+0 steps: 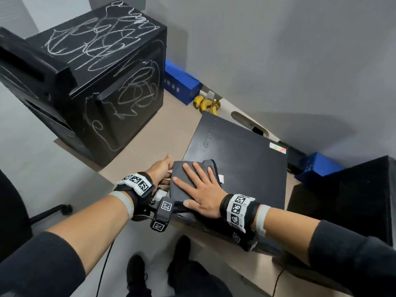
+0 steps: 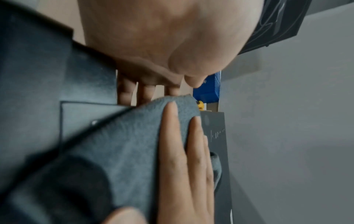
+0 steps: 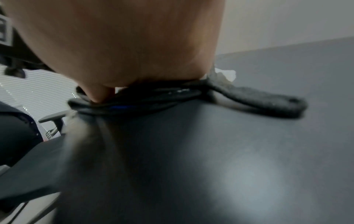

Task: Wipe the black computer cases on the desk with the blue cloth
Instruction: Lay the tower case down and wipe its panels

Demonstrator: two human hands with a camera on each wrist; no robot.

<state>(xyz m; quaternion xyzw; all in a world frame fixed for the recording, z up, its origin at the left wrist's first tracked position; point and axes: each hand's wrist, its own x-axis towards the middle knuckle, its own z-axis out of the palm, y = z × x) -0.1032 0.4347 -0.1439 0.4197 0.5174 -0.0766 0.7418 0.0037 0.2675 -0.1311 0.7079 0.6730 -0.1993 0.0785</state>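
A flat black computer case [image 1: 246, 155] lies on the desk in front of me. A folded grey-blue cloth [image 1: 182, 185] covers its near left corner. My right hand [image 1: 201, 189] lies flat on the cloth with its fingers spread and presses it down. My left hand [image 1: 161, 170] rests with straight fingers against the case's left side, beside the cloth. The left wrist view shows the cloth [image 2: 134, 144] under the right hand's fingers [image 2: 182, 159]. The right wrist view shows a fold of the cloth [image 3: 268, 104] on the case top [image 3: 210, 159]. A tall black case [image 1: 96, 71] covered in white scribbles stands at the back left.
Another black case [image 1: 353, 200] stands at the right. Bananas [image 1: 205, 103] and a blue box [image 1: 182, 84] lie by the wall behind the flat case, and a second blue box [image 1: 319, 166] sits at the far right. An office chair [image 1: 12, 211] is at my left.
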